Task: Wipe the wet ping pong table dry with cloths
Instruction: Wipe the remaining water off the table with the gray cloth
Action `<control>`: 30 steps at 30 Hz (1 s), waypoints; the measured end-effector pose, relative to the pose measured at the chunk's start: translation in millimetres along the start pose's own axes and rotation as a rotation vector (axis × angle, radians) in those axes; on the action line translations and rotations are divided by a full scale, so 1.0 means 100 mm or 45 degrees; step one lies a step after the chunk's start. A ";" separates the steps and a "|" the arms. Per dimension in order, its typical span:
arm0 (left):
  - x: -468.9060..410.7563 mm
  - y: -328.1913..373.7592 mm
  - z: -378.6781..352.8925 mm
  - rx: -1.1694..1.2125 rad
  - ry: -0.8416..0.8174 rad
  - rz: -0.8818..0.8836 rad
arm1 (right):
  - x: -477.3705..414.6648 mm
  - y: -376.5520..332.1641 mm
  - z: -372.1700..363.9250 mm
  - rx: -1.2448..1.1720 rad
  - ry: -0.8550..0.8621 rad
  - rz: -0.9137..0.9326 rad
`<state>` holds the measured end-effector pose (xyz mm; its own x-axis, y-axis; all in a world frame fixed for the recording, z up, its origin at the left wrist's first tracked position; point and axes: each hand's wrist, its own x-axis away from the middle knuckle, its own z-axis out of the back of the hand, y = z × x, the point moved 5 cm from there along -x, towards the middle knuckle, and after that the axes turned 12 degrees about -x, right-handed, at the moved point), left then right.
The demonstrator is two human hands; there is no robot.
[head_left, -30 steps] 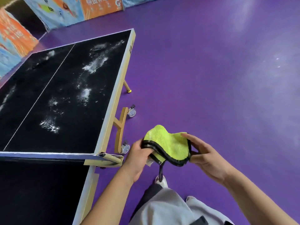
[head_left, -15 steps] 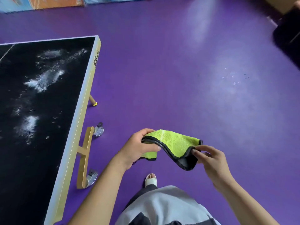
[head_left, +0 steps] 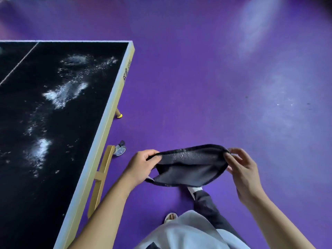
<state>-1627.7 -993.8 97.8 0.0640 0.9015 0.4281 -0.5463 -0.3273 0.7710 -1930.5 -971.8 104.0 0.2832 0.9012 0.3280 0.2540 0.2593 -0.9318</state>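
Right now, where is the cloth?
In the head view the cloth is low and centre, stretched between the left hand and right hand above the purple floor, to the right of the table's edge.

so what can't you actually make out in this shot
- Head view: the ping pong table is cut off by the left and bottom edges.
- The cloth, held by the left hand and right hand, shows only one dark side.
- The table edge's print is too small.

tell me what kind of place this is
Probably an indoor table tennis hall or sports room: a dark ping pong table with white lines and a wheeled frame stands on purple sports flooring.
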 end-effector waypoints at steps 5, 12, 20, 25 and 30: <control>0.10 -0.30 0.48 0.082 0.400 0.315 | -0.63 0.25 -0.71 0.034 -0.309 -0.254; 0.63 -0.37 1.09 0.481 0.887 0.622 | -1.16 0.09 -2.18 0.067 -0.883 -0.449; 1.42 -0.66 1.12 0.625 1.187 0.811 | -0.75 0.38 -3.19 0.501 -1.433 -0.602; 1.98 -1.27 1.06 0.670 1.272 0.827 | -0.02 0.72 -3.52 0.832 -1.772 -0.640; 2.72 -1.65 1.20 0.673 1.597 0.848 | 0.73 0.74 -4.13 0.836 -1.799 -0.528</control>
<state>-1420.1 -727.9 143.3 -0.9471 0.1135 0.3002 0.1836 -0.5757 0.7968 -1509.4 -1029.7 123.3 -0.8314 0.2213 0.5097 -0.4333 0.3162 -0.8440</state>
